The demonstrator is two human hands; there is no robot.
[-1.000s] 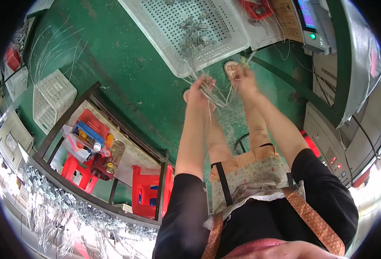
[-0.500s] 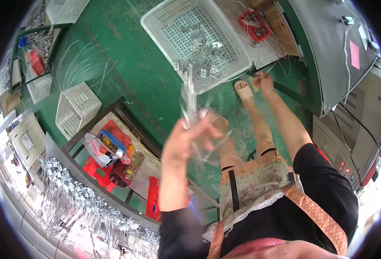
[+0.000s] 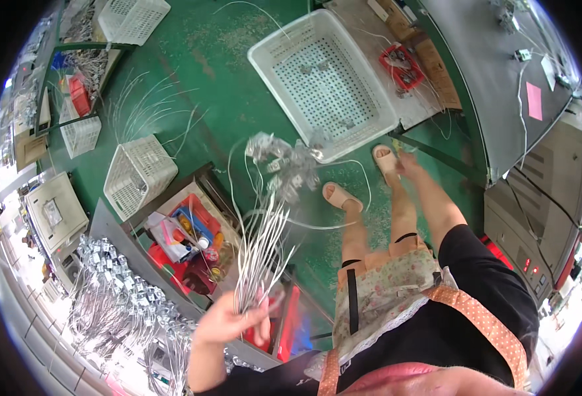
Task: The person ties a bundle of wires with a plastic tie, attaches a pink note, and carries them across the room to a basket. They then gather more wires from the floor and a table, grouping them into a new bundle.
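Note:
My left hand [image 3: 241,322] is closed around a bundle of thin white wires [image 3: 263,254] at the lower left of the basket. Small shiny metal pieces [image 3: 284,165] sit at the wires' far ends and look smeared by motion. A few wires loop out loosely from the bundle. Beside the near right corner of the large white plastic basket [image 3: 281,96], my right hand [image 3: 407,164] is held low with its fingers curled. Something small and yellowish shows at those fingertips, too unclear to name. A few small pieces [image 3: 316,68] lie on the basket's perforated bottom.
Along the left bench lies a long heap of similar wires [image 3: 116,280]. A shelf holds red and blue trays [image 3: 195,221]. A smaller white basket [image 3: 139,175] stands on the green floor. On the right are a grey table [image 3: 462,79] and a beige machine [image 3: 528,231].
My left hand has moved down and left, carrying the wire bundle away from the large basket, where a pile of metal-ended wires lay before. My right hand stays near the basket's corner.

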